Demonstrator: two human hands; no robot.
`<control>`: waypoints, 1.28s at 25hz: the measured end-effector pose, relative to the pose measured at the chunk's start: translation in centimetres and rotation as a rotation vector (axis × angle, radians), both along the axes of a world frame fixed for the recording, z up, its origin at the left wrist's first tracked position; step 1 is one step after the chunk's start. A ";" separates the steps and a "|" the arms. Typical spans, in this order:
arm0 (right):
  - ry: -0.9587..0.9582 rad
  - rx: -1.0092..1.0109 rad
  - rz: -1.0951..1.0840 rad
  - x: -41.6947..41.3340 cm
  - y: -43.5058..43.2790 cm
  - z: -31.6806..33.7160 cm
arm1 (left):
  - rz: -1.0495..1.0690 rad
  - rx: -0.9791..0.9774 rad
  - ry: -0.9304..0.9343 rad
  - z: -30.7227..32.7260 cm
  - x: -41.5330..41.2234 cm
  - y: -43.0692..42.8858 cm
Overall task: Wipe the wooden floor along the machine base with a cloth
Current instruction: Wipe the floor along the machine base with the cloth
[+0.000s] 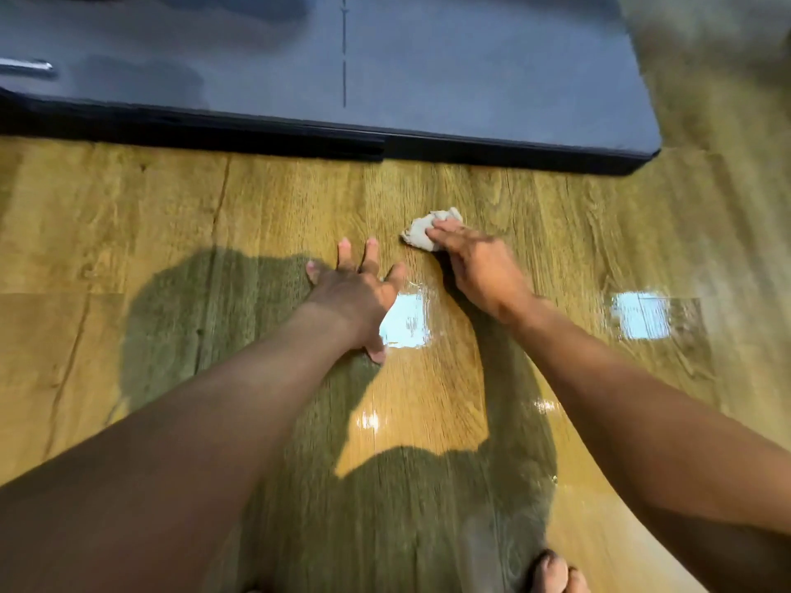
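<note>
A small crumpled grey-white cloth (423, 233) lies on the wooden floor (171, 216), a short way in front of the dark grey machine base (471, 79). My right hand (479, 267) presses on the cloth with its fingers laid over it; most of the cloth sticks out past the fingertips. Just left of it, my left hand (355, 293) rests flat on the floor with fingers spread, holding nothing.
The machine base's black lower edge (299, 139) runs across the top, ending at a corner (642, 160) on the right. Bright window reflections (640, 314) shine on the glossy boards. My shadow darkens the floor below the arms. Toes (552, 571) show at the bottom.
</note>
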State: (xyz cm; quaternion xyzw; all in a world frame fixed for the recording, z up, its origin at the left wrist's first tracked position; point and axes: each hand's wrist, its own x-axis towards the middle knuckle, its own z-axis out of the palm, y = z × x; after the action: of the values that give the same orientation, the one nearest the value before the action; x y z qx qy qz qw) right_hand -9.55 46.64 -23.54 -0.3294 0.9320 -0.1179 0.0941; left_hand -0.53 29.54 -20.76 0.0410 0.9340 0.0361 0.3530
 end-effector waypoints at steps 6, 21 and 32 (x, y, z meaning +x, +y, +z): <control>-0.012 -0.073 0.008 13.6 4.7 -1.4 | 0.003 0.030 0.083 -0.8 1.3 -1.3; -0.046 -0.117 0.324 16.9 6.2 -1.1 | 0.261 -0.104 0.112 -0.8 3.9 -6.7; 0.015 -0.152 0.572 18.2 2.7 -0.9 | 0.463 -0.101 0.046 -0.2 4.9 -10.3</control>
State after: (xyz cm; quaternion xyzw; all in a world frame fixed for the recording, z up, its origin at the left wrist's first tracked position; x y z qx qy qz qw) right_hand 8.65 49.32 -24.49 -0.5857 0.7906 -0.1538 0.0914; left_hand 4.33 19.24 -20.98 -0.1913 0.9270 0.0681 0.3153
